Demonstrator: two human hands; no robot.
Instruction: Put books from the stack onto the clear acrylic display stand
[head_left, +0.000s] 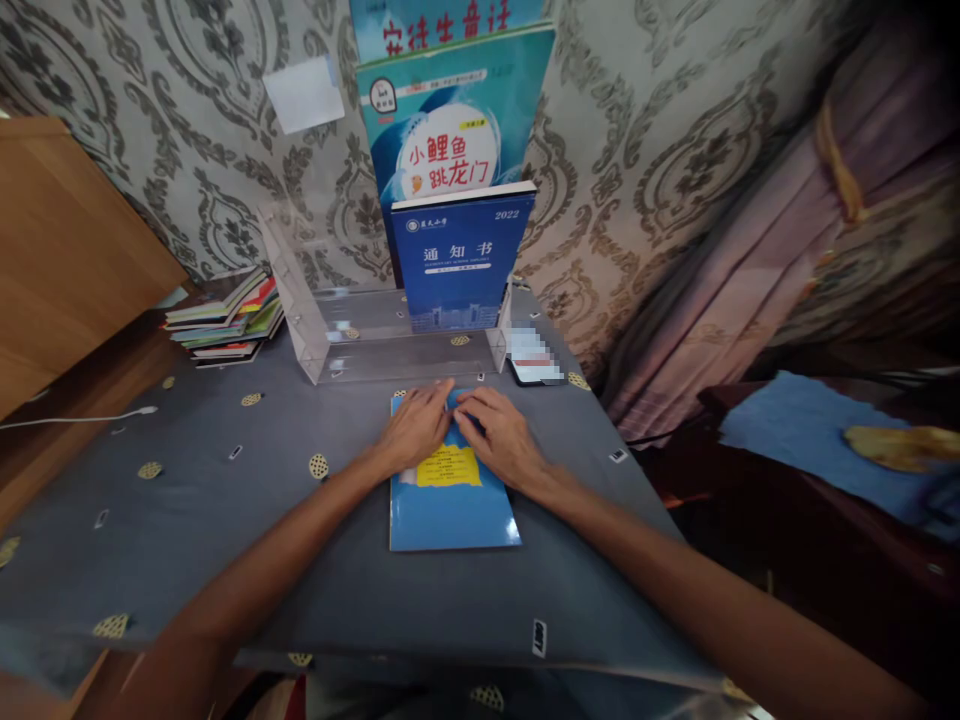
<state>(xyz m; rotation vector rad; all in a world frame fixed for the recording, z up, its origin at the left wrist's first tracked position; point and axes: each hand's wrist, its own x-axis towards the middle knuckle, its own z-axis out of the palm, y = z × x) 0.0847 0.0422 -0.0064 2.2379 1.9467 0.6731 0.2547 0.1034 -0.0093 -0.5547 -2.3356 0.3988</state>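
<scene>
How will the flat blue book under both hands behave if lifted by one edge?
The blue book looks thin, so it will probably flex or droop rather than stay stiff. Its cover shows glare, so it may slide easily on the grey cloth. Lying flat under the left hand and right hand, it seems light.

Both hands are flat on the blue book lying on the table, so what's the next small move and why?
Probably close both hands, left hand and right hand, on the far edge of the flat blue book and lift: the clear stand just beyond holds upright books with room beside them.
</scene>
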